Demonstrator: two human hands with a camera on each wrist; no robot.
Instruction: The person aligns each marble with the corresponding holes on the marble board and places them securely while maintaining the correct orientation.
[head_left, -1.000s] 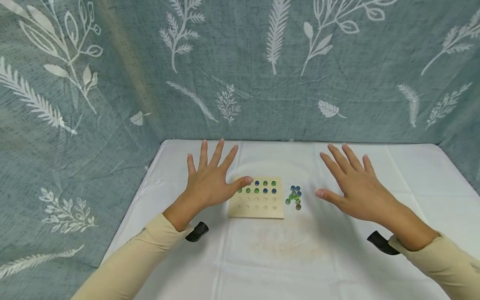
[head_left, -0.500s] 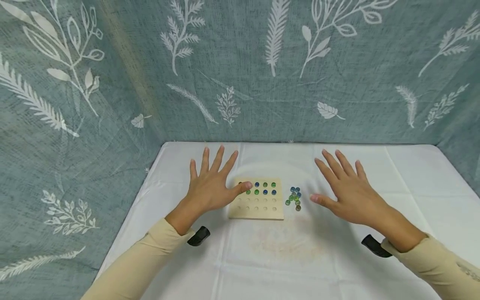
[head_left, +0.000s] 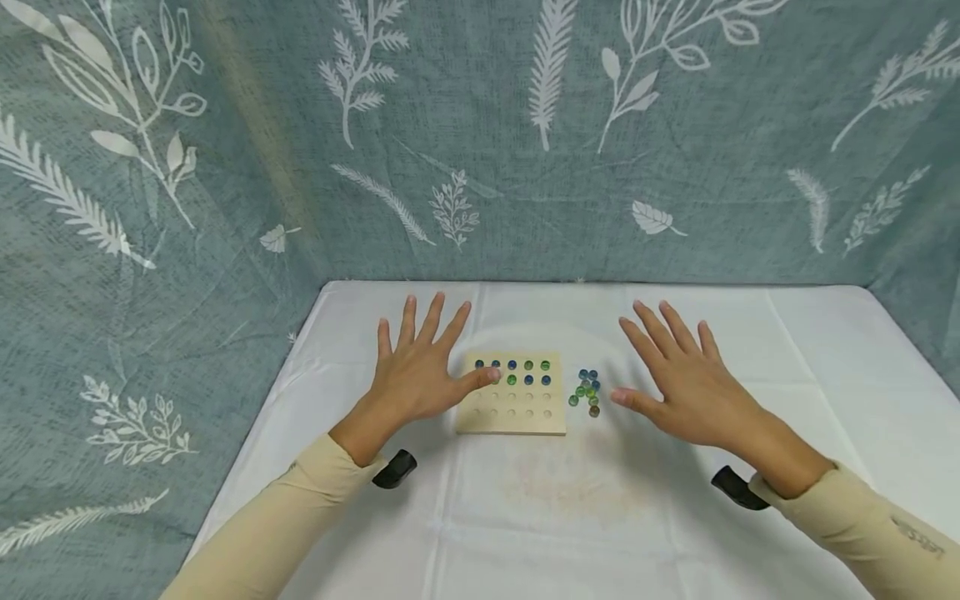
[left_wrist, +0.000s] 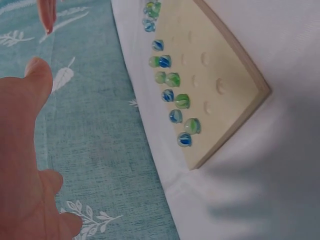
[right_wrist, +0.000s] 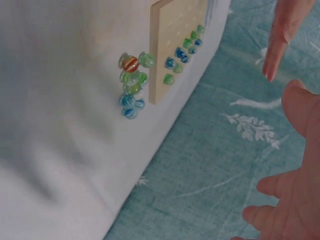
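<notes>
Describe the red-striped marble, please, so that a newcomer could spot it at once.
On the white table lies a wooden board. Just right of it in the head view is a loose group of marbles. The red-striped marble sits at the group's near end, the only red one there.

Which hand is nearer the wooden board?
Left. In the head view, the left hand overlaps the wooden board; the right hand is right of it, beyond the loose marbles.
</notes>
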